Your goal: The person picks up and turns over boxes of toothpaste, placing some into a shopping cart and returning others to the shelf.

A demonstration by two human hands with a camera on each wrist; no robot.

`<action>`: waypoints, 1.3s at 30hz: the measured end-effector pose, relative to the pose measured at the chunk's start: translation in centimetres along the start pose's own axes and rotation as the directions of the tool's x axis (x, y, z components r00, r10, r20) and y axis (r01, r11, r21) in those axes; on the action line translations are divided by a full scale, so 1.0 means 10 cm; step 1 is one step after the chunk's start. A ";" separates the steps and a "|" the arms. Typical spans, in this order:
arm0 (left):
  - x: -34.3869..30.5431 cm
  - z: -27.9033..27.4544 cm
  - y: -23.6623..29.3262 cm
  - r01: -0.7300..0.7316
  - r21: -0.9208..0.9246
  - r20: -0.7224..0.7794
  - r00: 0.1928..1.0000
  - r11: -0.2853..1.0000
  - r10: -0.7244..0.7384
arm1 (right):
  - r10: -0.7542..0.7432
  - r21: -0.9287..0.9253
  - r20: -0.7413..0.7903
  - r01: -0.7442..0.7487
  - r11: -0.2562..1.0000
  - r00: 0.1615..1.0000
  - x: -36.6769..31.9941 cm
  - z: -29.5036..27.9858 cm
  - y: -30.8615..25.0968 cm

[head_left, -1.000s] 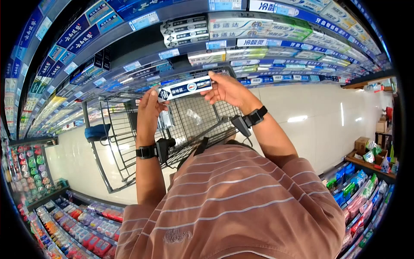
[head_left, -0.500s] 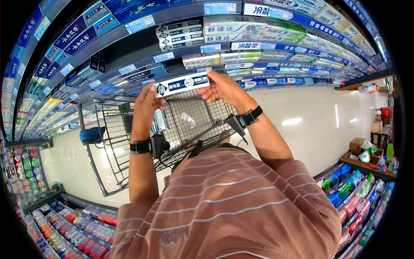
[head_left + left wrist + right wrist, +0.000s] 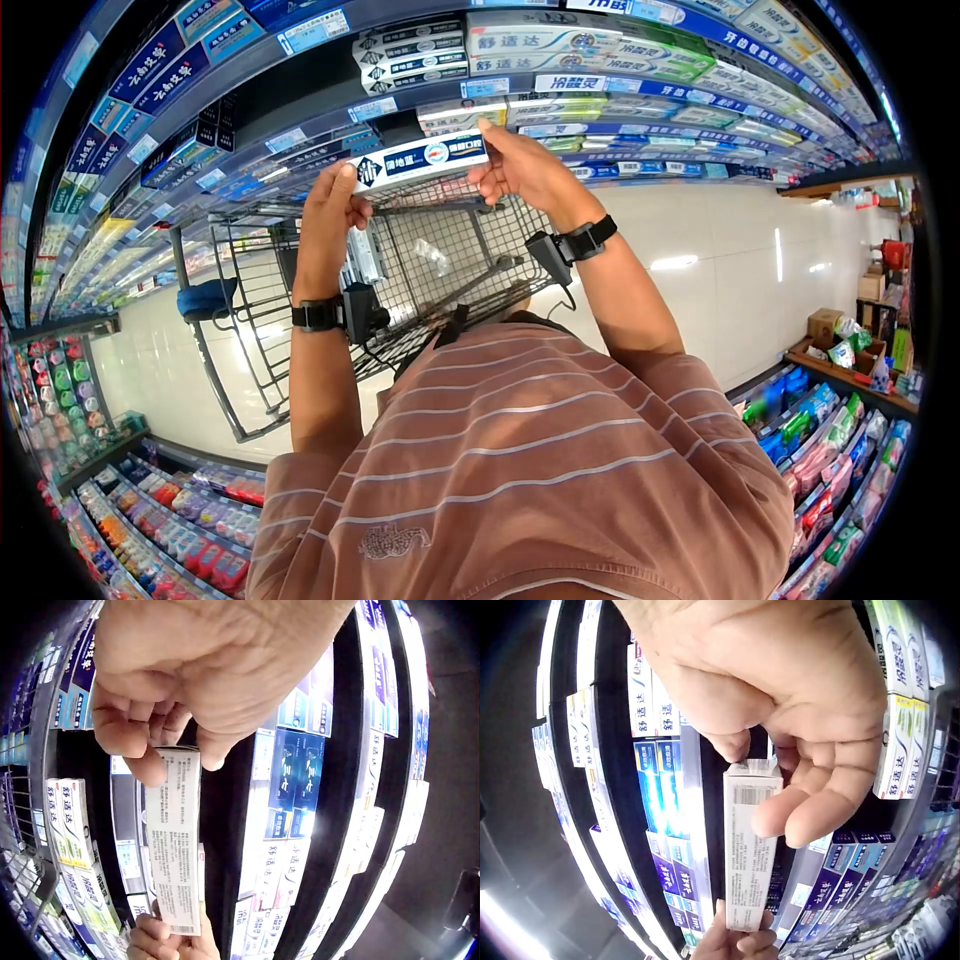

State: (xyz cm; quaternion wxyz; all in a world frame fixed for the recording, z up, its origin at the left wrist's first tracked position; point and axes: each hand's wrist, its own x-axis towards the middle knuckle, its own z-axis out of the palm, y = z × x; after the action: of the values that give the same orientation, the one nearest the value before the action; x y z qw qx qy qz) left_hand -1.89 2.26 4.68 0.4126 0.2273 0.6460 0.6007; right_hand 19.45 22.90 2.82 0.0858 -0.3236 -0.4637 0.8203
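Note:
A long toothpaste box [image 3: 420,162], white with dark blue print on its front, is held level between both hands in the head view. My left hand [image 3: 328,210] pinches its left end between thumb and fingers. At the opposite end, my right hand [image 3: 530,178] grips it the same way. Fine printed text covers the side of the toothpaste box [image 3: 174,840] facing the left wrist camera. A barcode shows near the right-hand end of the toothpaste box [image 3: 751,855] in the right wrist view.
Shelves of toothpaste boxes [image 3: 540,48] stand in front, with price labels along their edges. Below the hands is a wire shopping cart [image 3: 455,245] with a few items inside. Behind the person, more shelves hold colourful packages [image 3: 190,530]. Pale floor [image 3: 690,260] stretches to the right.
Both hands and the toothpaste box have shifted slightly upward in the head view, and its printed front faces the camera more fully. The grip at both ends stays the same.

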 end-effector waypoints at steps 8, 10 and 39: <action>-0.01 0.00 -0.13 -0.142 -0.292 0.105 0.978 0.946 0.179 | -0.302 -0.065 0.166 0.316 0.946 0.939 -0.25 0.06 -0.02; -0.03 0.07 -0.12 -0.200 -0.276 0.060 0.973 0.940 0.225 | -0.326 -0.224 0.167 0.358 0.907 0.931 -0.27 0.06 0.00; 0.07 -0.03 -0.12 -0.114 -0.065 0.101 0.988 0.991 0.120 | -0.287 -0.036 -0.038 0.286 0.958 0.957 -0.12 0.09 0.08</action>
State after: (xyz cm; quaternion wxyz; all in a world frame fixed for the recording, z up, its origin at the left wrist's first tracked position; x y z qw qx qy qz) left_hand -2.23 2.43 3.30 0.4164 0.2837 0.5911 0.6299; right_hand 19.94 21.28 3.07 0.2087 -0.2720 -0.5161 0.7849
